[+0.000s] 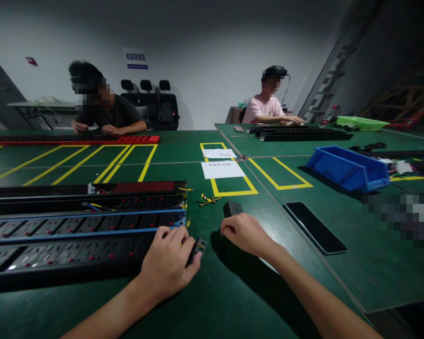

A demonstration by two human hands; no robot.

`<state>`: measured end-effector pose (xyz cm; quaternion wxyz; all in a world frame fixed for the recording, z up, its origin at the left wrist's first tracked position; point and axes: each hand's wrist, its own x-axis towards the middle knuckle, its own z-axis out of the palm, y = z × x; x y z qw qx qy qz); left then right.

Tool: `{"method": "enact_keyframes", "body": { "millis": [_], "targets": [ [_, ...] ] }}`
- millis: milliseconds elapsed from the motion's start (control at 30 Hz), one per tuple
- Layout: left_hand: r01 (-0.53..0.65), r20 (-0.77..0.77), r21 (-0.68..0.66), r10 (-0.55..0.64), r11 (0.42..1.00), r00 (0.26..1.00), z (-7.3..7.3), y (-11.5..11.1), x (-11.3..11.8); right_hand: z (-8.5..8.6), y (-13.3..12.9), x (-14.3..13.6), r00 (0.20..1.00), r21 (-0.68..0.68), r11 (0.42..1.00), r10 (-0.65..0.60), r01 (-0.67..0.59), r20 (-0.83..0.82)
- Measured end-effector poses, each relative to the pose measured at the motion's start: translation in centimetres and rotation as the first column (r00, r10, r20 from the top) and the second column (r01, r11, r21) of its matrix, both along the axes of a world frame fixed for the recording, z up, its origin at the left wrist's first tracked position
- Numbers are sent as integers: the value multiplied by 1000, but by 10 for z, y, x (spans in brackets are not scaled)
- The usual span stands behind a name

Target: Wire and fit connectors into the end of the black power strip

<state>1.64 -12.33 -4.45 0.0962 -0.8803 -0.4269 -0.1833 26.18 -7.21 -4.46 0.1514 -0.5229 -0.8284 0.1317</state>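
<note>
My left hand (167,261) is closed around the right end of the nearest black power strip (88,254), a long row of sockets with small red parts. Between thumb and fingers shows the dark end piece (200,246), with a bit of yellow in it. To the right, my right hand (249,234) pinches a small black block (232,208) above the green table (212,301). That block is apart from the strip, and its underside is hidden by my fingers. Behind the nearest strip lies a blue-edged strip (81,228) of similar sockets.
More black strips (151,202) with loose wires lie behind. Short yellow wires (209,200) rest near paper labels (223,169). A phone (315,227) and a blue bin (348,167) are at right. Two people (108,110) (265,106) work across the table.
</note>
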Motion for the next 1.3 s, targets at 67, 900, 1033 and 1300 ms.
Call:
{"method": "enact_keyframes", "body": {
  "millis": [67, 900, 1033, 1300],
  "targets": [
    [1, 0, -2, -1, 1000, 1000, 0, 0, 0, 1, 0, 0, 1000, 7, 1000, -2, 2, 15],
    [-2, -4, -9, 2, 1000, 1000, 1, 0, 0, 3, 1, 4, 996, 83, 996, -42, 35, 83],
    [-1, 2, 2, 1, 1000, 1000, 3, -1, 1, 5, 1, 6, 993, 48, 999, -28, 22, 118],
    [-5, 1, -7, 5, 1000, 1000, 1, -1, 1, 5, -1, 6, 996, 21, 996, 82, -83, 41]
  ]
}}
